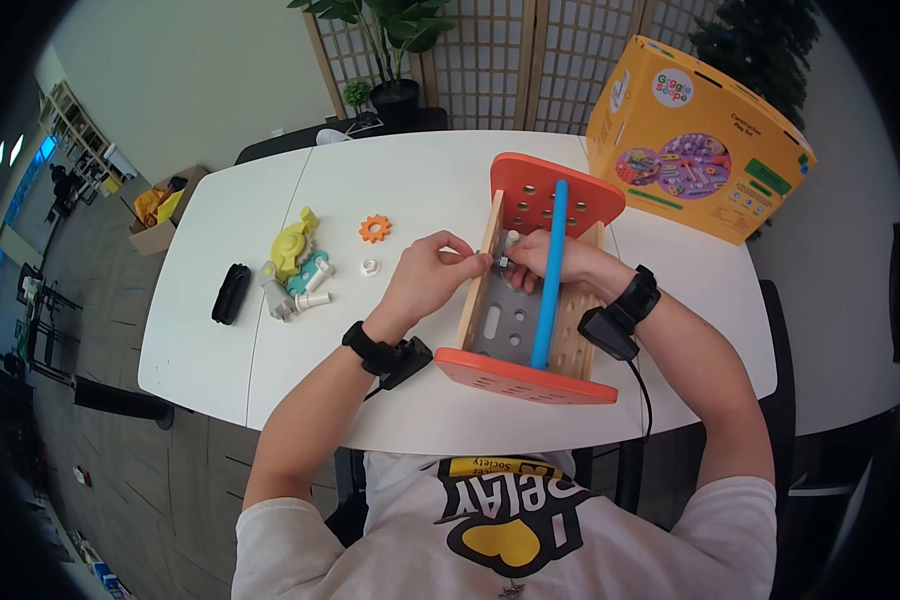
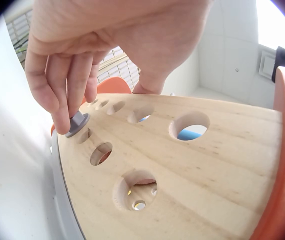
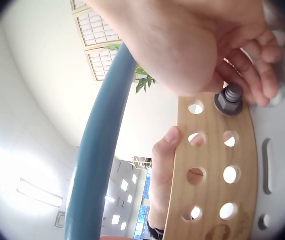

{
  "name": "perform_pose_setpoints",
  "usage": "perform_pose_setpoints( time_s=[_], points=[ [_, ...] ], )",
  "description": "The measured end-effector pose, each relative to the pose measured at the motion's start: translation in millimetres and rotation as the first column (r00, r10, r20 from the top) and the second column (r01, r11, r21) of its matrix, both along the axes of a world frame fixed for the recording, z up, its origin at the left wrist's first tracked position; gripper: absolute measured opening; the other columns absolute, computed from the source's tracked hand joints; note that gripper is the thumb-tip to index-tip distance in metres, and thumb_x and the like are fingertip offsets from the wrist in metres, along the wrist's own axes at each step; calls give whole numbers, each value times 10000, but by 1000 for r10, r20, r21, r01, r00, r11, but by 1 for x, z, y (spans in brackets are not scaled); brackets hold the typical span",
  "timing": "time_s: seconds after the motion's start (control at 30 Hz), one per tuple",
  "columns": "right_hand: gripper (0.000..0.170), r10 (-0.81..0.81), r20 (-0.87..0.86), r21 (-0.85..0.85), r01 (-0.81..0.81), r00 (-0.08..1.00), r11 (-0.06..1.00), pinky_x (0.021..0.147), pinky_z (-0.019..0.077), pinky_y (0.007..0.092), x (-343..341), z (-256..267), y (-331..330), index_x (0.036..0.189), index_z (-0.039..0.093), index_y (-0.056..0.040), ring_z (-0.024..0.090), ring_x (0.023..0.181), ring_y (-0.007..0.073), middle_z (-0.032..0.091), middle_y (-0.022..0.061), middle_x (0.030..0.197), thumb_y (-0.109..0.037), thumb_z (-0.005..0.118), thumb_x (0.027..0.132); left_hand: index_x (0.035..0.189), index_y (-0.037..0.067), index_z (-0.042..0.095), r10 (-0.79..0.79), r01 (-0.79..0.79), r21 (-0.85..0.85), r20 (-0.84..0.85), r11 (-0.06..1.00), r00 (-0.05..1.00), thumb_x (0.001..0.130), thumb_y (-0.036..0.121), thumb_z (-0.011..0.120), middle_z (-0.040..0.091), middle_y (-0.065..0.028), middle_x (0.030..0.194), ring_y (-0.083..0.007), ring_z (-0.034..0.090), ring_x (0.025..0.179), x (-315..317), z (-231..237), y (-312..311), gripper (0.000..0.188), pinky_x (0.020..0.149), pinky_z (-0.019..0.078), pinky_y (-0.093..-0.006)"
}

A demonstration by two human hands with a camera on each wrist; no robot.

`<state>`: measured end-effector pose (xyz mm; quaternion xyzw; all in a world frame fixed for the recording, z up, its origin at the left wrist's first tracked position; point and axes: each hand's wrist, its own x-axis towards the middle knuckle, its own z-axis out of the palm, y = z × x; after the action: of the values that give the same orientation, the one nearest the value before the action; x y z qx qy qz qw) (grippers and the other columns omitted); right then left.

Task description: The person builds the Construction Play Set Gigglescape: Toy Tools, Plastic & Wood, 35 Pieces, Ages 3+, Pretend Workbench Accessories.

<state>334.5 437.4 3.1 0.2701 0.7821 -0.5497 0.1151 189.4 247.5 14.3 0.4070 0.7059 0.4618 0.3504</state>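
My left hand (image 1: 425,275) holds the grey bolt head (image 2: 78,124) against the outside of the wooden side panel (image 2: 207,165), its thumb on the panel's upper edge. Inside the toy toolbox, my right hand (image 1: 555,260) has its curled fingers around the dark grey nut (image 3: 227,106). The bolt's threaded end (image 3: 234,91) pokes out through that nut. The toolbox has red end panels (image 1: 525,378), a grey perforated base (image 1: 498,338) and a blue handle bar (image 1: 547,300), which crosses over near my right hand.
Left on the white table (image 1: 390,420) lie a yellow-green toy part (image 1: 292,248), a teal piece (image 1: 308,275), white bolts (image 1: 313,300), an orange gear (image 1: 375,229), a white nut (image 1: 370,267) and a black case (image 1: 231,294). A yellow box (image 1: 700,130) stands at the back right.
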Motion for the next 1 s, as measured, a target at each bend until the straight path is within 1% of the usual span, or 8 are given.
perform_pose_setpoints(
  time_s=[0.13, 0.23, 0.33, 0.5, 0.63, 0.83, 0.93, 1.0],
  points=[
    [307, -130, -50, 3, 130, 990, 992, 653, 528, 274, -2, 0, -4, 1019, 671, 26, 672, 733, 126, 698, 63, 875, -236, 516, 1051, 1037, -15, 660, 4, -4, 0, -15, 1000, 1000, 936, 249, 734, 784, -141, 945, -135, 695, 953, -1, -4, 1, 292, 907, 505, -276],
    [290, -20, -165, 140, 43, 986, 989, 654, 523, 266, 5, 6, -8, 1001, 668, 18, 679, 742, 127, 700, 62, 876, -239, 540, 1046, 1036, -14, 659, 5, -5, -8, -23, 1000, 1000, 937, 247, 733, 784, -140, 946, -133, 695, 953, -1, -2, 1, 289, 906, 504, -274],
    [289, 77, -159, 185, -47, 984, 982, 667, 527, 265, 6, 8, -5, 1020, 672, 25, 688, 750, 133, 703, 73, 889, -238, 554, 1045, 1015, -12, 662, 8, -8, 22, -16, 1000, 1000, 917, 287, 753, 785, -149, 930, -150, 709, 928, -1, -5, 1, 328, 877, 519, -281],
    [308, -18, -47, 5, 19, 999, 1000, 675, 532, 263, 0, -1, -1, 1057, 676, 34, 696, 754, 142, 706, 85, 892, -244, 544, 1053, 975, -9, 668, 21, -19, 55, -42, 998, 999, 876, 358, 791, 784, -169, 891, -183, 737, 874, -2, -8, 1, 399, 809, 550, -296],
    [303, -125, -23, -74, 123, 992, 990, 663, 528, 261, 0, 2, -5, 1060, 675, 36, 697, 757, 141, 704, 88, 890, -248, 571, 1037, 1034, -9, 665, 12, -12, -11, -23, 1000, 1000, 929, 261, 741, 779, -126, 923, -122, 681, 921, 2, 2, -1, 299, 870, 499, -271],
    [280, 101, -109, 185, -80, 989, 980, 635, 519, 265, 7, 10, -5, 1047, 683, 28, 699, 774, 138, 702, 82, 874, -242, 641, 988, 1036, -14, 664, 12, -12, 3, -6, 1000, 1000, 928, 254, 739, 781, -138, 933, -129, 690, 932, 1, 0, -1, 298, 885, 505, -266],
    [297, 145, -77, 196, -128, 986, 972, 646, 522, 268, 5, 8, -3, 1042, 692, 22, 700, 780, 141, 704, 82, 873, -260, 608, 1007, 1039, -17, 664, 10, -10, 8, -5, 1000, 1000, 928, 254, 739, 781, -140, 935, -132, 692, 935, 0, -1, -1, 302, 888, 507, -267],
    [318, 48, -44, 52, -46, 998, 998, 654, 522, 268, 2, 3, -4, 1046, 696, 19, 700, 781, 144, 705, 82, 878, -275, 579, 1020, 1042, -18, 664, 9, -9, 9, -8, 1000, 1000, 928, 257, 739, 781, -140, 932, -133, 692, 937, 0, -2, -1, 308, 886, 506, -270]
  ],
)
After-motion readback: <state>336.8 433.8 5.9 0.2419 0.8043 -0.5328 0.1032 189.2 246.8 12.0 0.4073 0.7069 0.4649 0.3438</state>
